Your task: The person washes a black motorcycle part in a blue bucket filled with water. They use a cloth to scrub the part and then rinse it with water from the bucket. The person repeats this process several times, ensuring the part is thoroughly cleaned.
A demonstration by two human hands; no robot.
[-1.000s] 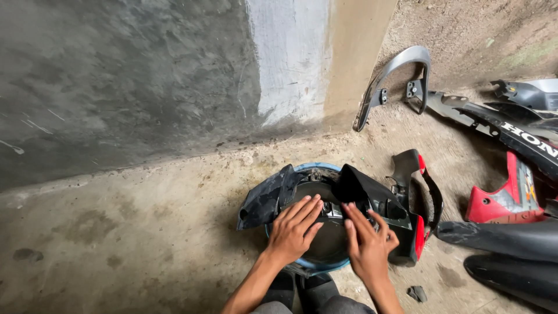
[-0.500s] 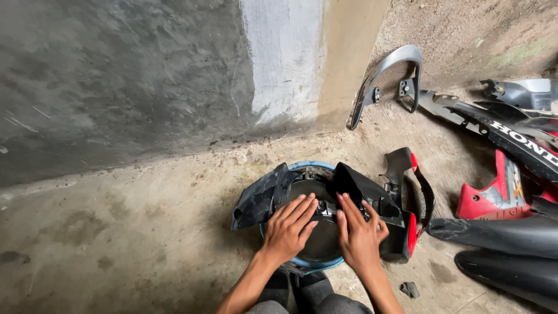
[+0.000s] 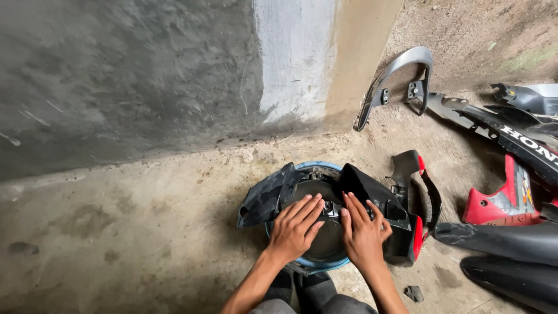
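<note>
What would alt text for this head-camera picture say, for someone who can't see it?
Two bare hands, left hand and right hand, press flat on a black motorcycle panel lying over a blue basin on a concrete floor. A grey grab rail leans on the wall; red and black panels lie to the right.

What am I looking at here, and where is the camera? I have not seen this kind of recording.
The camera sits on a person's head and looks down at their own bare hands. The left hand and right hand lie flat, fingers spread, on a black plastic motorcycle body part resting over a round blue-rimmed basin on the concrete floor. Neither hand grips anything. Around them lie a silver metal grab rail, a red and black fairing panel and black bodywork, beside a grey concrete wall.
</note>
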